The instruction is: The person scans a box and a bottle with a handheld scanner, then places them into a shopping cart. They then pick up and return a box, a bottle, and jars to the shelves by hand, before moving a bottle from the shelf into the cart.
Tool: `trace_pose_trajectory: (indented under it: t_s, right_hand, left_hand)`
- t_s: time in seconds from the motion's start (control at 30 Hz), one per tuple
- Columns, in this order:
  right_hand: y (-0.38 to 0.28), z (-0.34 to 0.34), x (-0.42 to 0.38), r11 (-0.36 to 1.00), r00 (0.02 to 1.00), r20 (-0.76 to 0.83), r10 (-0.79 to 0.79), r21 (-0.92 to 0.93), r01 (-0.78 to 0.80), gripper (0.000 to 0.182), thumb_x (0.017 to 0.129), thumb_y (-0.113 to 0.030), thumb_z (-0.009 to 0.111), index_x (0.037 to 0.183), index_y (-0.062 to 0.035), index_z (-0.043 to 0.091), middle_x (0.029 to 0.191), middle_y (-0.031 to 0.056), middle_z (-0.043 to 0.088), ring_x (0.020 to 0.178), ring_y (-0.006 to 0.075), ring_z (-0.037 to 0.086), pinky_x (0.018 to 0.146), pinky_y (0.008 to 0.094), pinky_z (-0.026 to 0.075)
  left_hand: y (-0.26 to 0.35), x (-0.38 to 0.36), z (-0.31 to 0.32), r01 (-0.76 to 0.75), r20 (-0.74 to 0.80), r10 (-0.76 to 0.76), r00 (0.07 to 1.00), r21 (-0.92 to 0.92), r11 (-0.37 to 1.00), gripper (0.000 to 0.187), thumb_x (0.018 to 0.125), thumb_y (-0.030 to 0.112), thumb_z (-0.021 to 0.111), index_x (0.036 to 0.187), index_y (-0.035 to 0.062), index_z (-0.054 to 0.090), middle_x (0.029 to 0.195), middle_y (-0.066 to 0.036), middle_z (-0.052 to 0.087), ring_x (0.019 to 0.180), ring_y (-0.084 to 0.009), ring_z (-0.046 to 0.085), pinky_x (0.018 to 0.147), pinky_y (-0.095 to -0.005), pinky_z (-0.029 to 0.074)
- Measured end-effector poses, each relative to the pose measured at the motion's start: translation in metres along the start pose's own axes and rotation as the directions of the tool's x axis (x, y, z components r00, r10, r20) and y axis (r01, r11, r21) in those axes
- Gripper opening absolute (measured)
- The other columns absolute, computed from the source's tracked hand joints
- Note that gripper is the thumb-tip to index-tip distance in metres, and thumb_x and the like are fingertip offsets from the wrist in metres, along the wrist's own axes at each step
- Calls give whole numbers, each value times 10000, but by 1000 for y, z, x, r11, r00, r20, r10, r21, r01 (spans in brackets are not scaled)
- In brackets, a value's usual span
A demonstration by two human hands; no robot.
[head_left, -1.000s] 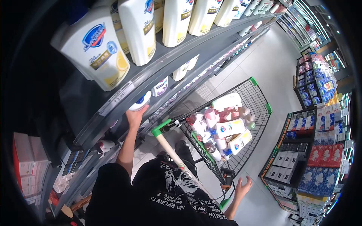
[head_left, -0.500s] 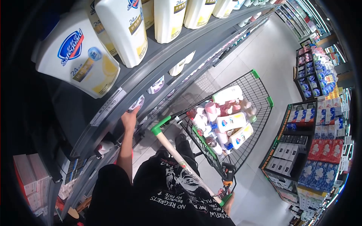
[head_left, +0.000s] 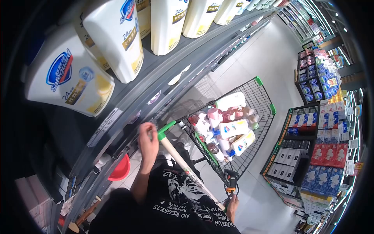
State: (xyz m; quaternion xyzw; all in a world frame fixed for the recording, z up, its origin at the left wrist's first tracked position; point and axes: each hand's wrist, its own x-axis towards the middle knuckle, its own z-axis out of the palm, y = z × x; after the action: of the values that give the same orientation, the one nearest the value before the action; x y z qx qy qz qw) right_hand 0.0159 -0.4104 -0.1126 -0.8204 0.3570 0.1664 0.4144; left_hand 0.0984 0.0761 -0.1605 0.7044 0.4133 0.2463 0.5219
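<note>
My left hand [head_left: 149,142] is raised beside the green left end of the shopping cart handle [head_left: 183,163], apart from the shelf. Its fingers are loosely bent, slightly blurred, and nothing shows in them. At the handle's other end, my right hand [head_left: 232,207] is closed around the bar, its fingers partly hidden. In the wire cart [head_left: 255,136] lie several bottles, among them a white Safeguard bottle [head_left: 233,128] with a blue cap and another white bottle [head_left: 244,142] beside it. A black device [head_left: 230,180] with an orange part is fixed near the handle's right end.
On the left, a dark shelf [head_left: 128,95] carries a row of large white Safeguard bottles [head_left: 70,74]. A red basin [head_left: 119,167] is low by the shelf. Display stands with boxed goods [head_left: 286,162] and tissue packs [head_left: 323,177] line the right side, across the tiled aisle [head_left: 253,58].
My left hand has moved off the shelf edge, rightward and down to the cart handle's left end. The red basin has come into clearer view. My right hand remains at the handle.
</note>
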Motion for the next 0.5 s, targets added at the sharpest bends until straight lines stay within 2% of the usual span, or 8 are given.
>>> trace_pose_trajectory:
  t_s: [0.03, 0.07, 0.1, 0.17, 0.2, 0.27, 0.43, 0.5]
  right_hand:
    - [-1, 1, 2, 1000, 1000, 0, -18, -22, 18, 361, 1036, -376, 406, 996, -38, 525, 604, 43, 530, 428, 142, 521, 394, 281, 431]
    - [0, 3, 5, 1000, 1000, -10, 5, 2, -5, 364, 1038, -369, 398, 986, -30, 522, 604, 48, 533, 425, 144, 523, 397, 282, 438]
    - [-1, 5, 7, 1000, 1000, -17, 0, 4, 0, 364, 1038, -369, 398, 986, -30, 522, 604, 48, 533, 425, 144, 523, 397, 282, 438]
    - [-3, 9, 9, 1000, 999, -34, 9, -11, -9, 369, 1040, -370, 393, 986, -28, 519, 606, 51, 538, 427, 144, 525, 399, 280, 441]
    - [-4, 10, 10, 999, 999, -26, -28, -34, 27, 379, 1040, -378, 390, 970, -26, 515, 606, 56, 543, 430, 149, 528, 399, 284, 441]
    - [-7, 12, 15, 1000, 999, -33, -21, -14, 21, 383, 1039, -381, 389, 962, -27, 512, 606, 59, 544, 428, 153, 529, 398, 288, 440]
    - [-10, 13, 37, 997, 997, -50, 54, 57, -51, 407, 1036, -404, 375, 917, -36, 500, 609, 74, 552, 421, 162, 527, 387, 299, 429]
    - [-9, 11, 45, 996, 997, -50, 63, 71, -59, 417, 1036, -412, 367, 904, -38, 496, 600, 70, 548, 422, 158, 527, 389, 295, 431]
  left_hand:
    - [14, 5, 10, 29, 108, -23, 994, -61, 998, 325, 816, 198, 752, 1030, 21, 583, 889, -147, 639, 848, -285, 644, 762, -395, 497]
    - [21, 13, 21, -105, 200, 100, 975, 17, 994, 345, 820, 260, 755, 1031, 38, 597, 814, -143, 654, 776, -305, 658, 703, -417, 506]
    - [30, 24, 25, -263, 323, 183, 929, 224, 938, 389, 824, 318, 741, 1053, 36, 603, 880, -177, 680, 821, -342, 676, 706, -438, 517]
    - [38, 42, 38, -263, 436, 44, 899, 458, 849, 315, 836, 286, 709, 1020, 40, 640, 865, -194, 689, 810, -377, 677, 710, -472, 525]
    - [36, 44, 42, -267, 438, 51, 898, 449, 853, 315, 836, 286, 709, 1020, 40, 640, 865, -194, 689, 810, -377, 677, 710, -472, 525]
    - [31, 51, 49, -285, 550, -95, 830, 564, 775, 205, 833, 222, 678, 943, 48, 671, 819, -208, 689, 793, -403, 675, 703, -502, 526]
    - [36, 58, 63, -372, 574, 4, 819, 525, 766, 141, 835, 175, 646, 860, 37, 658, 777, -218, 681, 784, -405, 678, 712, -501, 532]
    - [37, 56, 66, -337, 598, -70, 798, 540, 771, 143, 841, 168, 638, 883, 32, 653, 777, -218, 680, 782, -404, 676, 710, -509, 528]
